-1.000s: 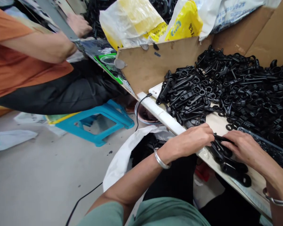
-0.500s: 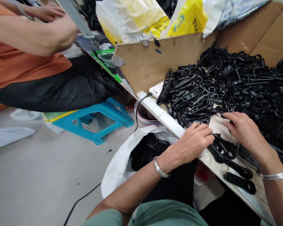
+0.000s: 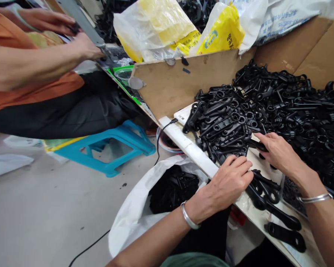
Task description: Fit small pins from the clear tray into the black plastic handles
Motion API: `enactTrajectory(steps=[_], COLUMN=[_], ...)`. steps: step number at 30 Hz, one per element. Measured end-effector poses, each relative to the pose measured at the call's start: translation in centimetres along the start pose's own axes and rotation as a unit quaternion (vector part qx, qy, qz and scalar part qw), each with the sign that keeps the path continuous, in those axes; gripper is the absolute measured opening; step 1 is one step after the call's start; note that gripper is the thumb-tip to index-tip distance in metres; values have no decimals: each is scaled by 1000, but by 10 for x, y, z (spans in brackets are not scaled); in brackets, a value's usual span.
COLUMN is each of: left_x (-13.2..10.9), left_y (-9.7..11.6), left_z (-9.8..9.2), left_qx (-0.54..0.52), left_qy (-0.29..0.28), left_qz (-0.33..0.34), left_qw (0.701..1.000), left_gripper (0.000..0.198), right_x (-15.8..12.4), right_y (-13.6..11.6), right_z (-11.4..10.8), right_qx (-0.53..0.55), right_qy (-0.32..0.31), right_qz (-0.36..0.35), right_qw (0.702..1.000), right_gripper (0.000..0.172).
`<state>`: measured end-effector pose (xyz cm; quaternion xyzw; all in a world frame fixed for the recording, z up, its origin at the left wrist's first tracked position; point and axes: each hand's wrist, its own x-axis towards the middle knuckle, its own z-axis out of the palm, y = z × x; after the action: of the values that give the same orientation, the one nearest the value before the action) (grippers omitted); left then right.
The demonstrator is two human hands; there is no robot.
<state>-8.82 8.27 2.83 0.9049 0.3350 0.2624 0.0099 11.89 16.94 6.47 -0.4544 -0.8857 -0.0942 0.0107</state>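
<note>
At the table edge my left hand [image 3: 228, 181] is curled, its fingers pressed together. Whatever lies under those fingers is hidden. My right hand [image 3: 282, 155] pinches a black plastic arm-shaped part [image 3: 258, 144], which points left over the pile. Just right of my left hand, a long black jointed part [image 3: 284, 216] lies along the edge with other black pieces touching it. Below it rests a separate black flat arm [image 3: 286, 236]. A large heap of black plastic parts [image 3: 228, 118] spreads beyond both hands.
A white sack [image 3: 133, 211] holding black parts stands below the table. Cardboard [image 3: 183, 81] walls the heap, with yellow-white plastic bags [image 3: 161, 26] behind. At left, a co-worker in an orange top [image 3: 30, 96] sits by a blue stool [image 3: 108, 152]. A cable [image 3: 163, 129] hangs over the edge.
My right hand now shows a longer black part between its fingers, pointing left. My left hand stays in nearly the same place. The co-worker's forearms and hands have shifted.
</note>
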Motion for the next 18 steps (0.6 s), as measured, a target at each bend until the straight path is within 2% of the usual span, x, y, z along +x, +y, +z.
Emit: enactTrajectory(steps=[5, 9, 13, 18], left_x=[-1, -1, -1, -2], left_y=[1, 2, 2, 0], left_z=[-1, -2, -1, 1], left_qx=[-5, -10, -26, -30], left_qy=[11, 20, 37, 50], left_qz=[-7, -8, -9, -3], left_qw=[1000, 1000, 999, 998], left_gripper=[23, 23, 26, 26], right_x=[-40, -63, -71, -63], right_y=[-9, -17, -15, -3], right_z=[-9, -13, -21, -25], right_qx=[94, 218, 259, 283], right_qy=[-31, -80, -142, -129], right_qz=[34, 56, 46, 109], right_qw=[994, 971, 954, 944], right_gripper=[38, 43, 51, 44])
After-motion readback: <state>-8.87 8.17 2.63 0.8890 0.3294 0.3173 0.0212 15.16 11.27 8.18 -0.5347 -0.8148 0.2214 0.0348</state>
